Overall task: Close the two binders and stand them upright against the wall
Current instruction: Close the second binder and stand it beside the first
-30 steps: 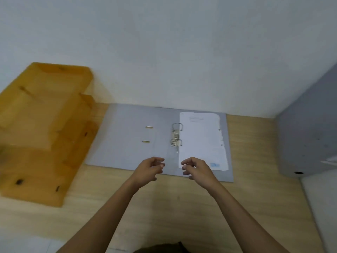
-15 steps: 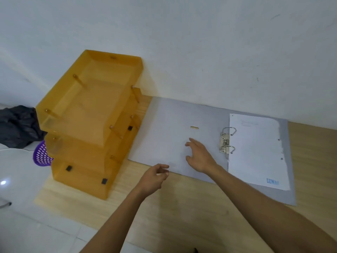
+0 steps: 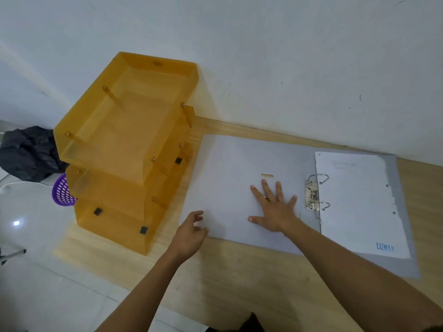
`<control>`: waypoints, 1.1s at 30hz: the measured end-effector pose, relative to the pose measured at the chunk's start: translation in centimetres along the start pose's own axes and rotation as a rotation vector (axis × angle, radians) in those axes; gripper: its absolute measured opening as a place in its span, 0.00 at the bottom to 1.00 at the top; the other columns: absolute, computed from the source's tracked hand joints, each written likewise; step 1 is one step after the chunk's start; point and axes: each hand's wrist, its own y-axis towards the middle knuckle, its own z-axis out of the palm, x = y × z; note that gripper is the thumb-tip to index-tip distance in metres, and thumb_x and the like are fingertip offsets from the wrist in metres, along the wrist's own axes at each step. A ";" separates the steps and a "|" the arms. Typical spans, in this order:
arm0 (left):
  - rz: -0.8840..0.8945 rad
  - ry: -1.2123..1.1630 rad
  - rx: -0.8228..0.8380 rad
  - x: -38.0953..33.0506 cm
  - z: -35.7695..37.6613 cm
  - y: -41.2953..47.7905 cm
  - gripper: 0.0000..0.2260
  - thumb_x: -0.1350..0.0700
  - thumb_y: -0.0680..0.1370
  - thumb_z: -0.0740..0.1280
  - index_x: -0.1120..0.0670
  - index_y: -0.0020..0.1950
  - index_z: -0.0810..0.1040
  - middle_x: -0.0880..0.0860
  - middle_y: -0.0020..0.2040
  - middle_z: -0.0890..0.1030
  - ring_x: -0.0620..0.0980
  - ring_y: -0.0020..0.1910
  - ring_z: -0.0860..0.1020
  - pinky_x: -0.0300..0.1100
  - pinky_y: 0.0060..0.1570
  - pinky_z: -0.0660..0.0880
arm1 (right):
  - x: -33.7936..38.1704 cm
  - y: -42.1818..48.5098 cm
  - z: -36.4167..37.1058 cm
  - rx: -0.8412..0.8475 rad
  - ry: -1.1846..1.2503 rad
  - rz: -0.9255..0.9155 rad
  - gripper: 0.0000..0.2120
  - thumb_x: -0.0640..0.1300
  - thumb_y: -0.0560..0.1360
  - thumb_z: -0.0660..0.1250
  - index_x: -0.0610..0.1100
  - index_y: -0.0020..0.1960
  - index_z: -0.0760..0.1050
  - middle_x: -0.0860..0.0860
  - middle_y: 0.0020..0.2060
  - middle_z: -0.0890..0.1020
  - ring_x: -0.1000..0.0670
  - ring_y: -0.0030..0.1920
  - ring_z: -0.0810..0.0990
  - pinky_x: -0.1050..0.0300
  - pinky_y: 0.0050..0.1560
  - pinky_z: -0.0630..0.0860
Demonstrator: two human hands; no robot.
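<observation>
On the left cover of the open grey binder (image 3: 230,183), right hand (image 3: 273,212) lies flat, fingers spread, gripping nothing. Left hand (image 3: 189,233) hovers at the cover's near-left corner, fingers loosely curled, empty. Binder flat on wooden desk (image 3: 239,279), back edge near wall (image 3: 287,68), paper sheet (image 3: 359,200) on right half; orange stacked trays (image 3: 124,149) just left.

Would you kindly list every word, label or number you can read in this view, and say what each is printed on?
"LUNA", in blue, with a last letter cut off or unclear: near corner of the white sheet in the open binder.
Faint lines at the sheet's top: too blurred to read.
Embossed mark on the orange tray stack's back rim: unreadable.
</observation>
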 end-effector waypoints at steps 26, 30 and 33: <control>-0.058 -0.330 -0.169 3.0 -2.6 -2.5 0.16 0.50 0.79 0.69 0.51 0.66 0.77 0.51 0.52 0.85 0.53 0.51 0.83 0.51 0.50 0.81 | 8.9 -6.9 3.0 0.079 0.417 -0.073 0.40 0.71 0.77 0.55 0.61 0.82 0.42 0.56 0.82 0.34 0.36 0.79 0.28 0.25 0.74 0.36; 0.041 -0.387 -0.121 2.4 -4.5 -4.1 0.09 0.49 0.79 0.69 0.45 0.59 0.81 0.47 0.48 0.88 0.53 0.49 0.86 0.52 0.48 0.83 | 11.2 -7.2 0.9 0.087 0.600 -0.094 0.36 0.72 0.77 0.52 0.65 0.81 0.43 0.59 0.81 0.34 0.38 0.79 0.28 0.27 0.75 0.36; 0.088 -0.547 -0.132 0.6 -6.2 -5.3 0.09 0.50 0.80 0.68 0.47 0.59 0.82 0.48 0.50 0.87 0.55 0.50 0.85 0.47 0.43 0.82 | 12.7 -7.8 -1.3 0.094 0.760 -0.144 0.36 0.71 0.78 0.54 0.64 0.81 0.44 0.58 0.82 0.35 0.41 0.80 0.29 0.32 0.78 0.39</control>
